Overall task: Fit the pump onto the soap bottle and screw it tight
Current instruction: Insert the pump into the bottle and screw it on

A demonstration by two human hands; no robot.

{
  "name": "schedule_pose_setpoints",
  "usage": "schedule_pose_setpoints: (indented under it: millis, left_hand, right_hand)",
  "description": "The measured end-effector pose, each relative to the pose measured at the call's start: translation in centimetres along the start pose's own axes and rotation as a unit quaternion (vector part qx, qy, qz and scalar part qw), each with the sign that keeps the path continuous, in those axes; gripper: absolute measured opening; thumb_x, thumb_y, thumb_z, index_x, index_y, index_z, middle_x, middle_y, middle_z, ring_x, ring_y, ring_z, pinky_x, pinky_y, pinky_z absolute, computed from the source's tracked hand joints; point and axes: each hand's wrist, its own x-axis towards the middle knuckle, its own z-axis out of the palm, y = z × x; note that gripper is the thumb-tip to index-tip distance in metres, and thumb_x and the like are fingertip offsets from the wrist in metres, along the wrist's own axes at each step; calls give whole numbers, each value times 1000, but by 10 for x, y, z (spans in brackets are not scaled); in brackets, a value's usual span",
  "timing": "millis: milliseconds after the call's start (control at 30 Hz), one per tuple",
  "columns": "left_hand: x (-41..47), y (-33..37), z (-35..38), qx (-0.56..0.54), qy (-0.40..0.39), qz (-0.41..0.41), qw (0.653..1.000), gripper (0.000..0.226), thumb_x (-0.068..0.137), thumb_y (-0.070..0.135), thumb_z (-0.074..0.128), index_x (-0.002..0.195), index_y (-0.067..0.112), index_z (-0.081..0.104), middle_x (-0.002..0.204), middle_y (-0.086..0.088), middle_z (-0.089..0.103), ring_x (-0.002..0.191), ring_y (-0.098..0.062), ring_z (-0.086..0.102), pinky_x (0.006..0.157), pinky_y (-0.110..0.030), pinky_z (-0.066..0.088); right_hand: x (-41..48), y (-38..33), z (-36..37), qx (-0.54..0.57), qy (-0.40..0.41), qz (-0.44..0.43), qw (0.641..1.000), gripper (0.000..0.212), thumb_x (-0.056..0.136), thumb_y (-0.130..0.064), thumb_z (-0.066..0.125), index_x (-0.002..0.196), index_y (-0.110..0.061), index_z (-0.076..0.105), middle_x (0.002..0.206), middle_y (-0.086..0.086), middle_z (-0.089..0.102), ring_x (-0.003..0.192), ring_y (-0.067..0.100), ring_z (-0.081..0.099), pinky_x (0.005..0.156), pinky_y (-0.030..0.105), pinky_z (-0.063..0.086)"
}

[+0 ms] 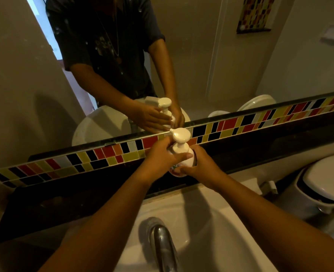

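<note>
A white soap bottle with a coloured label stands upright on the dark ledge behind the sink. A white pump sits on its neck, nozzle pointing left. My left hand wraps the pump's collar at the bottle's shoulder, fingers lying across the front. The bottle's lower body is gripped from the right by my right hand, thumb across the label. The joint between collar and neck is hidden by my fingers.
A white sink with a chrome tap lies just below the ledge. A strip of coloured tiles and a mirror rise right behind the bottle. A bin with a white lid stands at the right.
</note>
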Motion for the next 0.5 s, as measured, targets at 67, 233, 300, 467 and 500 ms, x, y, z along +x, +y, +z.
schedule_pose_setpoints:
  millis: [67,233,300,467,500]
  left_hand:
    - [-4,-4,9,-33,50,-17,998,71,70,28,84,133,21,51,137,-5,57,128,-27,51,102,-48,45]
    - [-5,-11,11,-78,87,-13,993,60,68,26,86,120,24,55,126,-1,63,118,-20,58,92,-37,50]
    - [-3,-12,9,-72,73,-8,995,61,69,27,85,122,23,56,127,-1,63,118,-21,58,96,-42,51]
    - [-2,-12,-2,-50,11,20,998,63,74,25,81,130,19,53,131,-2,62,118,-18,57,92,-34,50]
    - [-1,-12,-5,-44,-5,29,999,61,76,24,79,131,19,53,130,-2,61,116,-16,57,89,-29,49]
  right_hand:
    - [-2,3,5,-1,29,-1,1000,70,70,-27,80,130,-17,45,134,8,53,121,25,54,101,46,48]
    - [1,9,7,-7,20,1,1000,69,72,-26,78,132,-15,46,134,9,56,121,26,55,101,47,47]
    - [3,12,5,-9,12,-4,1000,69,72,-28,78,131,-16,46,132,7,57,119,24,57,100,46,49]
    - [5,18,6,-7,3,-12,1000,70,71,-33,77,132,-19,45,132,5,57,117,23,58,98,47,50]
    - [6,19,7,-9,5,-12,1000,70,71,-34,77,132,-20,45,132,5,57,117,22,58,97,47,50]
